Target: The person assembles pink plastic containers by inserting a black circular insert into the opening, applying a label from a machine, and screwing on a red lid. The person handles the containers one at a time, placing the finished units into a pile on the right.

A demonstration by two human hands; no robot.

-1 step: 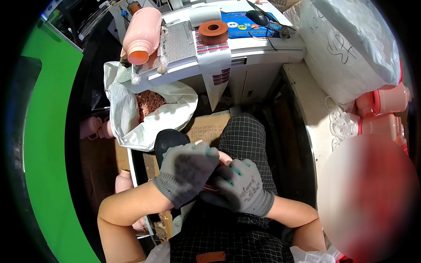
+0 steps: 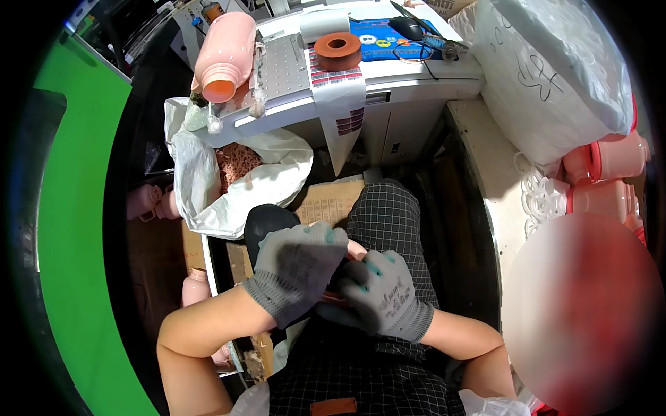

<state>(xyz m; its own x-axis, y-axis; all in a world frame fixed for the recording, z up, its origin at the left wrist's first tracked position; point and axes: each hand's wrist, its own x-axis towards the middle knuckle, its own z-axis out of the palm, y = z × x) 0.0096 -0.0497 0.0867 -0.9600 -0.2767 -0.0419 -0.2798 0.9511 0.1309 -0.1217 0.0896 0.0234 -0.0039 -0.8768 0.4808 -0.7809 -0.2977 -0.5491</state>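
Above my lap, my left hand [image 2: 298,267] and my right hand [image 2: 381,295], both in grey knit gloves, meet with bent fingers around a pink plastic piece [image 2: 356,250]. Only a smooth, rounded edge of it shows between the gloves, with another bit lower down between the wrists; the gloves cover the rest, so its full shape cannot be made out. The left hand lies over its left side with knuckles up. On the other side the right hand's fingers curl inward onto it.
Ahead, a white table [image 2: 458,73] bears a pink bottle [image 2: 232,41], a brown tape roll [image 2: 338,52] and a label strip [image 2: 340,93]. A white bag [image 2: 201,201] with pink scraps hangs left. Pink bottles [image 2: 195,286] stand below. A large plastic bag [image 2: 548,83] and white rings [image 2: 544,197] lie right.
My left hand and forearm have shifted very slightly to the right. Both hands keep their hold on the pink plastic piece.
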